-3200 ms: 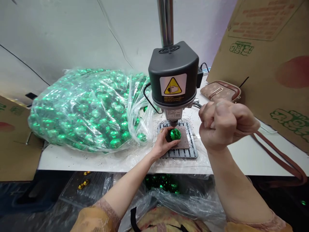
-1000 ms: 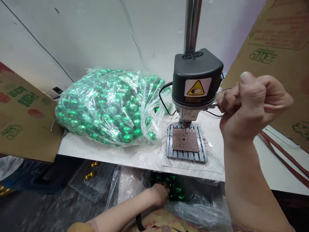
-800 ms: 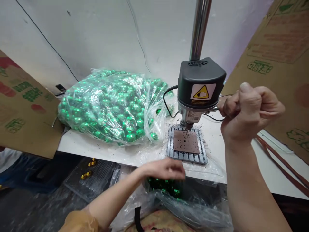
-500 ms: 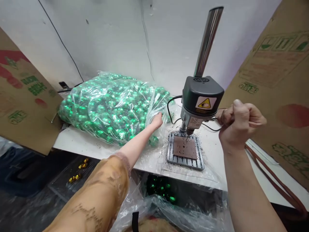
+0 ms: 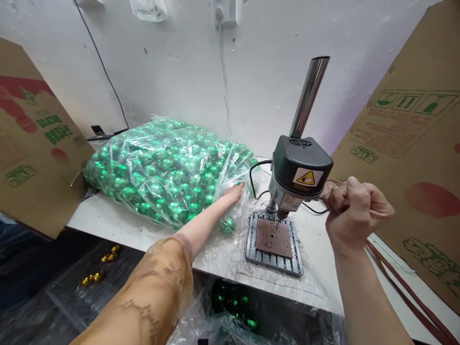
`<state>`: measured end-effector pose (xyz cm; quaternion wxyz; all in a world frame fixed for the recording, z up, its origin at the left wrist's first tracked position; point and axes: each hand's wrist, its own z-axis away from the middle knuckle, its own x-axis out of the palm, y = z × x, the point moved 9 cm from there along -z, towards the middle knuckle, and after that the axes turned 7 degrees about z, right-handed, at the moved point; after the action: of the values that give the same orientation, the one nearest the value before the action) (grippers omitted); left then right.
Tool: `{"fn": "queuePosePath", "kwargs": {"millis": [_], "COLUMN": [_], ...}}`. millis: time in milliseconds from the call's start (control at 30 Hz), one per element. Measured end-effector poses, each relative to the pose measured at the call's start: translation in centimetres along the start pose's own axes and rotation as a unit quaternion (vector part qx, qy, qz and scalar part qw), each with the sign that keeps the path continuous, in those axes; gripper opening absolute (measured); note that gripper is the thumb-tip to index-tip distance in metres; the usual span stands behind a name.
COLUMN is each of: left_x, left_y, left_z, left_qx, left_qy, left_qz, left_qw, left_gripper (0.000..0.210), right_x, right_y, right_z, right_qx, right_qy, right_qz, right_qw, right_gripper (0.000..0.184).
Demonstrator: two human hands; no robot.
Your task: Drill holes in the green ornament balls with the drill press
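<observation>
White tabletop [image 5: 313, 239]; green-ball bag [image 5: 161, 172] at nine o'clock, long axis nine-to-three, loose end toward three. Your left hand [image 5: 234, 192] is there, grip unclear; your right hand [image 5: 354, 206] fists on the drill press [image 5: 302, 160].

Left hand [image 5: 235, 192] reaches forward, right hand [image 5: 354, 206] (raised) curled tight.

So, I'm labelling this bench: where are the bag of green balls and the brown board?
Bag of green balls [image 5: 163, 175], head view: its bulging middle.
Brown board [image 5: 277, 242], head view: top face.

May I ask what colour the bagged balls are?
The bagged balls are shiny green, in the head view.
</observation>
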<state>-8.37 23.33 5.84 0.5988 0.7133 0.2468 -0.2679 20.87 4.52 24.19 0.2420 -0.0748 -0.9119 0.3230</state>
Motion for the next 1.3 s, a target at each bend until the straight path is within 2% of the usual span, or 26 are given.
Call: {"fn": "queuePosePath", "kwargs": {"millis": [200,267,333,433,533,600,667,767,900,1100,1300], "left_x": [-0.1,-0.3,-0.6,-0.2,2.0,3.5,4.4,5.2,7.0,9.1,9.9], "left_y": [4.0,5.2,5.2,3.0,1.9,2.3,2.8,3.4,3.7,3.7,3.9], "left_z": [4.1,5.9,7.7,10.2,12.5,13.7,14.4,14.5,13.8,12.6,12.2], "left_qx": [0.08,0.105,0.085,-0.022,-0.107,-0.128,-0.126,-0.1,-0.093,-0.091,-0.079], "left_qy": [-0.024,-0.018,-0.001,0.027,-0.018,-0.059,-0.066,-0.056,-0.073,-0.095,-0.127], "left_qz": [0.041,0.099,0.204,0.384,0.537,0.601,0.624,0.595,0.532,0.461,0.411], "left_qw": [0.996,0.989,0.975,0.923,0.836,0.787,0.769,0.795,0.838,0.878,0.899], "left_gripper": [0.041,0.038,0.038,0.046,0.054,0.058,0.061,0.067,0.073,0.073,0.071], "right_x": [0.0,-0.1,-0.1,-0.3,-0.5,-0.5,-0.5,-0.3,-0.2,-0.2,-0.1], "right_y": [0.2,0.3,0.4,0.6,0.7,0.7,0.7,0.7,0.5,0.3,0.2], "right_z": [-0.1,-0.2,-0.2,-0.2,-0.2,-0.2,-0.2,-0.1,-0.2,-0.4,-0.2], "right_qx": [0.003,0.008,0.015,0.021,0.02,0.018,0.017,0.018,0.006,-0.02,-0.027], "right_qy": [0.007,0.009,0.01,0.013,0.02,0.022,0.019,0.012,0.01,0.017,0.015], "right_qz": [-0.004,0.0,0.006,0.018,0.025,0.025,0.022,0.02,0.02,0.017,0.043], "right_qw": [1.0,1.0,1.0,1.0,0.999,0.999,0.999,1.0,1.0,1.0,0.999], "right_gripper": [0.051,0.051,0.052,0.053,0.051,0.05,0.049,0.049,0.052,0.048,0.048]}}
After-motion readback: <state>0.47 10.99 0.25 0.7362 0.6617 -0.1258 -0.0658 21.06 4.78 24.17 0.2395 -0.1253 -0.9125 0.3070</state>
